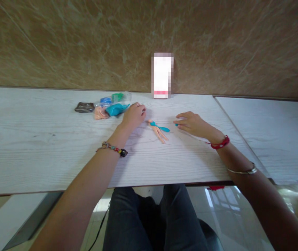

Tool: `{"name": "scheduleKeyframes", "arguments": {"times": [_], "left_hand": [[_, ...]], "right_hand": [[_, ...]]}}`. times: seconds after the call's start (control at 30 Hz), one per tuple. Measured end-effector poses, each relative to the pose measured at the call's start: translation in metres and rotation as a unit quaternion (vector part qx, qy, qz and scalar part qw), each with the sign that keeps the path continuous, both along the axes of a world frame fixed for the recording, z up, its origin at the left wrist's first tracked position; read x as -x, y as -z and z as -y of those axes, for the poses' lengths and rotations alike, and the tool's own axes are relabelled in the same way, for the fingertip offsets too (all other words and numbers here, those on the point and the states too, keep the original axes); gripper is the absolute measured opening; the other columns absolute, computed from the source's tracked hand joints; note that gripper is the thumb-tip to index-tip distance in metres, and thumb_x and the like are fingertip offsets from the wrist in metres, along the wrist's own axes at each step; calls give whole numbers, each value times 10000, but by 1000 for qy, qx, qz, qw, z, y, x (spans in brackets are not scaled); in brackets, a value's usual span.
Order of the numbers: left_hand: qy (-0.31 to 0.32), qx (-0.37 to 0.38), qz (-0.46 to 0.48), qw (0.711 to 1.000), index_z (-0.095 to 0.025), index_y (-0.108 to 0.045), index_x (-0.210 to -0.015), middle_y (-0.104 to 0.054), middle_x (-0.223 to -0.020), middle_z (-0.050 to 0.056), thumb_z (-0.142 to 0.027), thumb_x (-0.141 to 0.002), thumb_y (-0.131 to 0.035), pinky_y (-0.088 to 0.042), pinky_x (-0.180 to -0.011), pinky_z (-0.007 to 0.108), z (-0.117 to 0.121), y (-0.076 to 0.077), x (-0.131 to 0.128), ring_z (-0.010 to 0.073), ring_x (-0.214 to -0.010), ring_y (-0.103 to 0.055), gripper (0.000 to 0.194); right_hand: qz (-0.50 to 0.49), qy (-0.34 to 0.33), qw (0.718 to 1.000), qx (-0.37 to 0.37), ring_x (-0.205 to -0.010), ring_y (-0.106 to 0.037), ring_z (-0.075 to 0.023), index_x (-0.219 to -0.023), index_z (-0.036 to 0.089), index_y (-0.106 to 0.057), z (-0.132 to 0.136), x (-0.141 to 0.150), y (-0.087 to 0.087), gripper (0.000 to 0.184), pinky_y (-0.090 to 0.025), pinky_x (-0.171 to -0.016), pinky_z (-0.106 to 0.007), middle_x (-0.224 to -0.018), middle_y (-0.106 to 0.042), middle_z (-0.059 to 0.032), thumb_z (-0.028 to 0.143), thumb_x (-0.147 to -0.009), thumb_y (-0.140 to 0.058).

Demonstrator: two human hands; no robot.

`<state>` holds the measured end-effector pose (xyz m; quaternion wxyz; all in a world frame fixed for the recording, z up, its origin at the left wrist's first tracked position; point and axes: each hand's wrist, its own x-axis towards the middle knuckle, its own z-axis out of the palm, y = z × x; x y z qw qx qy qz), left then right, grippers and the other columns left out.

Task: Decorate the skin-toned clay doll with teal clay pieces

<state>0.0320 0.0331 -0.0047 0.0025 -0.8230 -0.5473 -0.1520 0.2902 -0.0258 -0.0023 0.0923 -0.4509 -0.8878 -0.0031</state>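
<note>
The doll looked light and squishy, best held by its middle; the right hand had fingers apart, the left hand I couldn't tell

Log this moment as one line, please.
left hand: beside turquoise packet | right hand: at turquoise bit | small figure: on table, between hands

Beaded bracelet, red wristband, silvery bangle, dark trousers, perhaps denim
</note>
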Motion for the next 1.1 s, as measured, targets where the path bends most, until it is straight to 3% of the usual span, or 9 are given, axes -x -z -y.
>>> {"name": "scheduleKeyframes", "arguments": {"times": [0.1,0.2,0.33,0.7,0.9,1.0,1.1], "left_hand": [[2,-6,1,1000,-146,-620,-924,-593,-961,90,-177,-825,-419,-423,-810,305,0,0,0,205,-930,-547,227],[3,-7,-4,1000,-143,-617,-935,-590,-966,93,-177,-824,-423,-419,-810,298,-1,1,0,204,-933,-545,226],[1,-2,-13,1000,-125,-612,-968,-585,-991,107,-183,-829,-426,-411,-820,298,-2,2,0,212,-952,-540,239],[5,-6,-14,1000,-124,-618,-962,-586,-974,104,-176,-833,-415,-410,-819,303,-2,2,0,213,-936,-543,247],[4,-3,-8,1000,-124,-616,-966,-580,-971,107,-182,-830,-419,-406,-819,305,-3,2,-1,217,-933,-541,246],[7,-7,-5,1000,-127,-616,-960,-577,-966,103,-185,-830,-418,-403,-825,305,-3,3,-1,216,-936,-538,244],[6,-6,-7,1000,-123,-616,-966,-578,-973,106,-188,-830,-420,-402,-824,302,-3,3,0,217,-944,-537,247]], "right_hand": [[-60,-7,998,12,-876,-596,-207,-882,173,-720,-2,8,-3,196,-453,-794,-328,-926,-671,-100,223,-828,-538],[-94,15,995,20,-758,-606,-179,-840,152,-713,-2,16,-4,175,-452,-714,-283,-817,-676,-82,166,-799,-544],[-116,39,992,6,-754,-614,-174,-1001,147,-682,-1,19,-4,273,-441,-712,-281,-874,-698,-79,149,-826,-472],[-130,52,990,-12,-729,-590,-164,-788,160,-716,-12,13,6,154,-428,-683,-262,-770,-651,-59,188,-811,-566],[-103,77,991,-41,-756,-577,-180,-777,142,-721,-15,14,9,215,-432,-708,-282,-792,-633,-84,205,-839,-525],[-71,62,995,-35,-741,-567,-179,-814,140,-725,-10,12,5,253,-427,-698,-284,-786,-618,-87,224,-860,-491],[-34,11,999,0,-768,-560,-180,-976,141,-703,-3,9,0,277,-426,-724,-288,-856,-603,-98,252,-874,-471]]}}
